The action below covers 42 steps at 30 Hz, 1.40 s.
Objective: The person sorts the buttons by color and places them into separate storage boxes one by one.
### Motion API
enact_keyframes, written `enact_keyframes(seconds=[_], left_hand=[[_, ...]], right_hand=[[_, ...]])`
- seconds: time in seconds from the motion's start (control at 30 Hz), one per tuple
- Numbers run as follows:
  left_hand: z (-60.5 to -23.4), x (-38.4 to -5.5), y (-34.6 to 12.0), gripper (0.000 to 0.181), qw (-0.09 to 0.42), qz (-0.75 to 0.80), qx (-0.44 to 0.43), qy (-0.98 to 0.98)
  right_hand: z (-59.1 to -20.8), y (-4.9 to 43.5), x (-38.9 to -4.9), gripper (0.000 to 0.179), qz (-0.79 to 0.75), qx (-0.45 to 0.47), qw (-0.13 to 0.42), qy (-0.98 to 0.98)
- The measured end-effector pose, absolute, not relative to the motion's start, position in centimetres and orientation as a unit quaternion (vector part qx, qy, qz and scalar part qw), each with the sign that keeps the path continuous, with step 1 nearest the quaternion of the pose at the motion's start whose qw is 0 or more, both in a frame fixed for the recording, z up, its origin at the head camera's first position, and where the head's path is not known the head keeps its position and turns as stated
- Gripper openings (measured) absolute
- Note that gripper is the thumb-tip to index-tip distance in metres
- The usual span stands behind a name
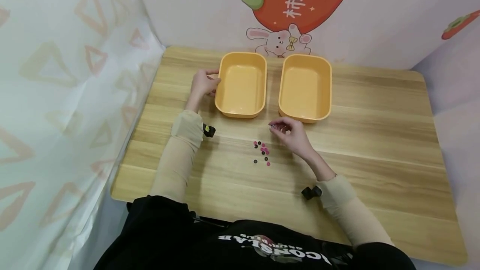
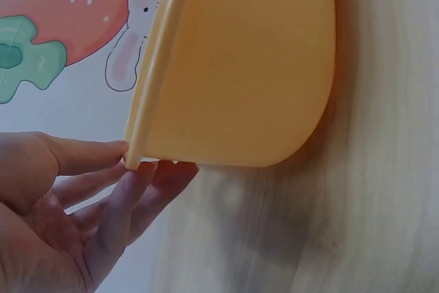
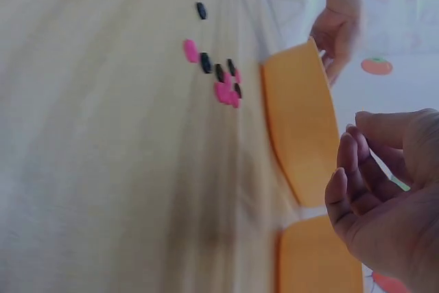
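My left hand [image 1: 204, 82] is at the left side of a yellow plastic box [image 1: 241, 113], with the thumb and fingers pinching its rim. In the left wrist view the thumb lies over the rim and the fingers reach beneath it. My right hand [image 1: 294, 134] is over the table, just in front of a second yellow box [image 1: 305, 118]. Between its thumb and forefinger it pinches a small dark disc [image 1: 272, 126], mostly hidden by the fingertips. Several small pink discs [image 1: 268, 163] and black discs [image 1: 255, 161] lie scattered on the wood between my forearms.
Both boxes stand side by side toward the back of the wooden table [image 1: 375, 149], with a narrow gap between them. A printed cloth [image 1: 210, 16] hangs behind the table's far edge, and another drapes along the left. Black wrist cameras stick out from both sleeves.
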<state>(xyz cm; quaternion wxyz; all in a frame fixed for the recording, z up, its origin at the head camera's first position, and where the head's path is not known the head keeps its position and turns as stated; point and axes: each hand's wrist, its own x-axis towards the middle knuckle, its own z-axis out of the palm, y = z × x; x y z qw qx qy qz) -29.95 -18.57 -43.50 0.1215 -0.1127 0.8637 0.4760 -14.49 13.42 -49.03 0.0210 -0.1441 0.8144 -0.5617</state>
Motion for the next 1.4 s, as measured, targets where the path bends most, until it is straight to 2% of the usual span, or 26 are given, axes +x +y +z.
enact_keyframes(seconds=[0.33,0.63,1.07,1.4], left_hand=[[-43.1,-30.4,-19.5,0.047,0.159,0.515,-0.106,0.835],[-43.7,-30.6,-20.2,0.061,0.219,0.572,-0.088,0.786],[-43.4,-30.7,-20.0,0.062,0.223,0.57,-0.075,0.787],[-43.2,-30.8,-20.0,0.06,0.225,0.56,-0.076,0.794]], right_hand=[[-47.0,12.7,-18.0,0.018,-0.574,-0.151,0.003,0.805],[-46.1,11.2,-21.7,0.022,-0.594,-0.128,0.026,0.794],[-45.4,6.1,-25.7,0.019,-0.594,-0.146,0.027,0.79],[-45.7,3.4,-27.4,0.017,-0.57,-0.104,0.029,0.814]])
